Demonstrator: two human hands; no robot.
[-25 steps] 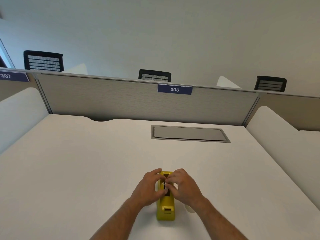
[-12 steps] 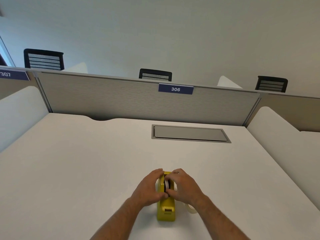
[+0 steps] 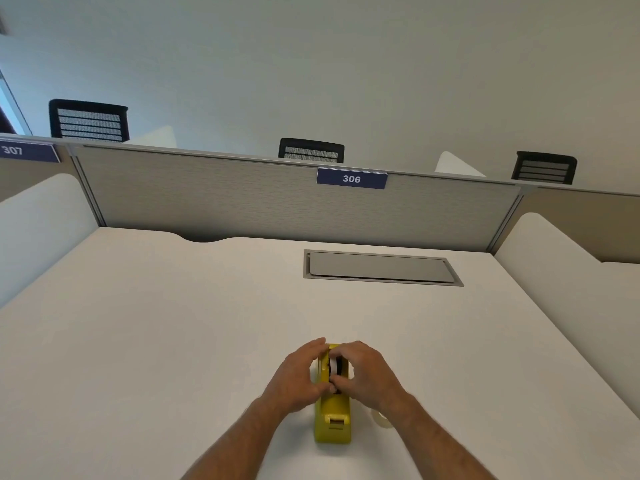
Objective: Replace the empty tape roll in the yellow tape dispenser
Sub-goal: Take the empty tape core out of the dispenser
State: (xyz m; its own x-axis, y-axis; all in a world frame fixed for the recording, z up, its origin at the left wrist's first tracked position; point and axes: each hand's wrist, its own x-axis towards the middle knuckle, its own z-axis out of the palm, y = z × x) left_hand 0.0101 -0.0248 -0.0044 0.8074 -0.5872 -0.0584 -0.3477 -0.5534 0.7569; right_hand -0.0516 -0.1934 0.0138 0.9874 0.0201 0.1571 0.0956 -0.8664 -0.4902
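Observation:
The yellow tape dispenser (image 3: 333, 419) stands on the white desk (image 3: 173, 341) near its front edge, its cutter end toward me. My left hand (image 3: 299, 377) clasps the dispenser's left side. My right hand (image 3: 367, 372) covers its right side, fingertips pinching a white tape roll (image 3: 334, 366) that sits in the dispenser's slot. A pale, translucent tape roll (image 3: 381, 418) lies on the desk just right of the dispenser, partly hidden behind my right wrist.
A grey cable hatch (image 3: 381, 268) is set into the desk at the back right. A grey partition (image 3: 242, 199) with a "306" label (image 3: 351, 178) closes the far side. White side dividers (image 3: 554, 265) flank the desk. Black chair backs show beyond the partition.
Both hands stay on the dispenser. My fingers have shifted at the slot, and the white roll now shows between them where my hands covered it before.

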